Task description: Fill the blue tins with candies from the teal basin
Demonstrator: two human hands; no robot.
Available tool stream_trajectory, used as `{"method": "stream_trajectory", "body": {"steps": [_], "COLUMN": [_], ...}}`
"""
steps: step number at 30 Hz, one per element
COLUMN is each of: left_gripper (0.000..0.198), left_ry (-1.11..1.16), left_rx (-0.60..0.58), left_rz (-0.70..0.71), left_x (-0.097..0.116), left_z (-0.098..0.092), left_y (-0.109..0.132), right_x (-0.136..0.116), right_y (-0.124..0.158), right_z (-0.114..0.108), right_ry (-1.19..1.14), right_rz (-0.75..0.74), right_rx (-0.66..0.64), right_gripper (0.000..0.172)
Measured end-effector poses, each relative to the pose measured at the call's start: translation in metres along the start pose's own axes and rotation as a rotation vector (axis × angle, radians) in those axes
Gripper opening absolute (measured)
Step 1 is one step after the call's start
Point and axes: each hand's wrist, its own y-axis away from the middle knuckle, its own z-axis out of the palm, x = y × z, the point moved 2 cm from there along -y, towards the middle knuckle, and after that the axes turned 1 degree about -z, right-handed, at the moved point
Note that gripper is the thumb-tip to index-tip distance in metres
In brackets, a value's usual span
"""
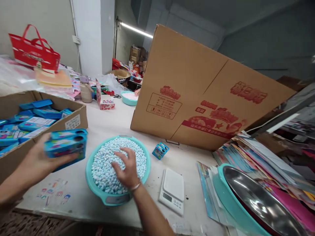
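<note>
My left hand (36, 160) grips a stack of blue toy cases (66, 144), held just above the table to the left of a teal basin (115, 196). The basin is heaped with small white and pale blue pellets (105, 164). My right hand (127, 168) lies palm down on the pellets with its fingers spread and curled into the heap. One more small blue case (160, 150) lies on the table to the right of the basin. A small white scale (172, 190) sits to the right of my right wrist.
An open carton (73, 118) of blue cases stands at the left. A big printed cardboard box (197, 98) leans across the table behind the basin. A teal basin with a steel bowl (256, 200) and stacked printed sheets (258, 154) fill the right. A red bag, a bottle and another pellet basin stand farther back.
</note>
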Motion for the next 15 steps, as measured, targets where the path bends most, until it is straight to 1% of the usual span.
{"method": "stream_trajectory", "body": {"steps": [1,2,4,5,6,7,8,9,11,12,13,15], "left_gripper": [0.088,0.084,0.056,0.044,0.038,0.039,0.041,0.042,0.042,0.041,0.04,0.04], "left_ry": [-0.094,-0.229,-0.562,-0.73,-0.875,-0.986,-1.06,-1.107,-1.141,-1.145,-1.149,-1.138], "left_rx": [-0.118,-0.213,-0.409,-0.493,-0.572,-0.637,-0.688,-0.719,-0.741,-0.747,-0.751,-0.763], "left_rz": [0.009,0.08,0.246,0.307,0.338,0.347,0.35,0.352,0.356,0.355,0.345,0.335], "left_x": [-0.001,-0.002,-0.003,-0.002,0.0,0.004,0.008,0.014,0.026,0.031,0.035,0.038], "left_z": [0.005,0.014,0.039,0.053,0.067,0.079,0.09,0.099,0.113,0.119,0.124,0.134], "left_y": [-0.015,-0.026,-0.041,-0.045,-0.048,-0.049,-0.05,-0.05,-0.052,-0.053,-0.054,-0.053], "right_x": [0.024,0.048,0.091,0.108,0.122,0.133,0.141,0.146,0.15,0.15,0.15,0.15], "right_y": [-0.019,-0.038,-0.07,-0.082,-0.089,-0.093,-0.094,-0.092,-0.083,-0.078,-0.072,-0.063], "right_z": [-0.005,-0.005,0.009,0.02,0.032,0.042,0.05,0.055,0.059,0.058,0.057,0.052], "right_ry": [0.037,0.049,0.065,0.078,0.096,0.114,0.118,0.105,0.013,-0.055,-0.135,-0.302], "right_rz": [-0.009,-0.007,0.035,0.081,0.113,0.137,0.148,0.152,0.207,0.275,0.375,0.615], "right_rx": [-0.075,-0.163,-0.358,-0.472,-0.573,-0.642,-0.681,-0.684,-0.622,-0.578,-0.527,-0.404], "right_gripper": [0.04,0.04,0.041,0.04,0.037,0.035,0.033,0.032,0.032,0.032,0.031,0.027]}}
